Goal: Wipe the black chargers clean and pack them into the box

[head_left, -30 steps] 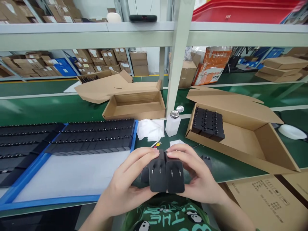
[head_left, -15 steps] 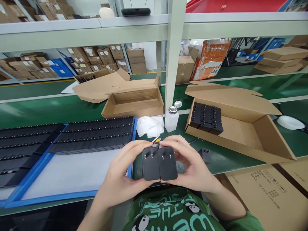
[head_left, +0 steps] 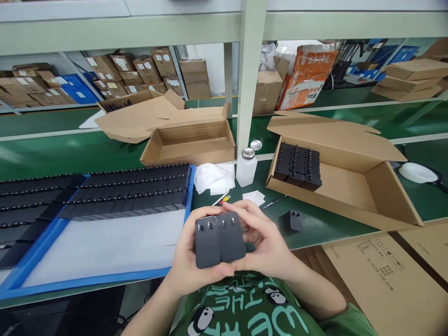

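Two black plug-in power adapters are held side by side in front of my chest, their metal prongs facing me. My left hand (head_left: 191,261) is closed around the left adapter (head_left: 207,245), thumb beneath it. Around the right adapter (head_left: 231,237) my right hand (head_left: 262,238) is closed, with its fingers along the top and side. The two adapters touch along their inner edges. A single black adapter (head_left: 294,220) stands on the green bench to the right of my hands.
On the left, a blue-framed tray (head_left: 105,278) carries rows of black adapters. An open carton (head_left: 353,191) at right holds more. A white pump bottle (head_left: 247,171), white wipes (head_left: 215,178) and a dark pen-like tool (head_left: 275,202) lie between. An open cardboard box (head_left: 189,144) sits behind.
My hands with both adapters have shifted slightly left, and the adapters have tilted so their prongs sit nearer the top. The camera view has dipped downward.
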The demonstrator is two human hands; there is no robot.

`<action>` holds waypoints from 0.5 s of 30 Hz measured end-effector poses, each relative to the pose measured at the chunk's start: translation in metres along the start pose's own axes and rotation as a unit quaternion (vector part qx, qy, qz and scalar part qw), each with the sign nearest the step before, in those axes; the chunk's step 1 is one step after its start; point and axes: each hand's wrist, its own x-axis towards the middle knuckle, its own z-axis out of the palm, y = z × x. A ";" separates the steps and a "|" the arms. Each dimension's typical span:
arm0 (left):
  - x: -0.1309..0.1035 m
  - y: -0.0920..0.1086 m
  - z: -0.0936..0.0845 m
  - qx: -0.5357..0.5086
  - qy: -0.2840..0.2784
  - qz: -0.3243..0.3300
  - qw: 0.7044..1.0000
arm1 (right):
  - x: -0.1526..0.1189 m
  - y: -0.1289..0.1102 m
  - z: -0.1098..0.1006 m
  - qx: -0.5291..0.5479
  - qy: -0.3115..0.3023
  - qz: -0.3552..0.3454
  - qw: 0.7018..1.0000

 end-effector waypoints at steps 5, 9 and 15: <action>-0.024 -0.030 0.001 -0.058 0.075 -0.128 0.987 | -0.008 0.006 -0.001 -0.044 -0.060 0.121 0.990; -0.035 -0.048 0.008 -0.146 0.130 -0.216 0.957 | -0.011 -0.003 -0.018 -0.111 -0.175 0.164 0.965; -0.034 -0.054 0.010 -0.183 0.160 -0.258 0.935 | -0.011 0.017 -0.097 -0.546 0.089 0.095 0.828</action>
